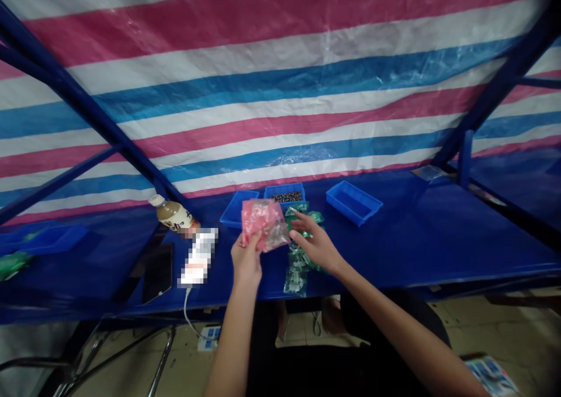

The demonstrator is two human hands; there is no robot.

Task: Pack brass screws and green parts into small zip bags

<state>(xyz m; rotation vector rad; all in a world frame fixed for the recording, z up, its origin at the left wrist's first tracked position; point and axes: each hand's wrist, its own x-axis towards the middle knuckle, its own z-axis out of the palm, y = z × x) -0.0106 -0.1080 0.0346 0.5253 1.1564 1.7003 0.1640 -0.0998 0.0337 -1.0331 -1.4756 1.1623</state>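
My left hand point(246, 262) is closed on a pink plastic bag point(259, 217), thumb on top. Something greyish shows through the clear film at the bag's right side, too blurred to name. My right hand point(319, 247) is just right of the bag, fingers apart, with nothing visible in it; I cannot tell whether a fingertip touches the bag's edge. Beneath and beside this hand, several small green and clear packets point(297, 261) lie in a loose column on the blue table. Behind the bag, a blue tray point(284, 188) contains many small metal parts.
Another blue tray point(232, 211) is partly hidden behind the pink bag. A third blue tray point(354, 203) sits at right. To the left are a drink bottle point(173, 214), a dark phone point(158, 271) and a blurred-out white object point(199, 258) with a cable. Blue frame posts point(477, 107) flank the striped sheet.
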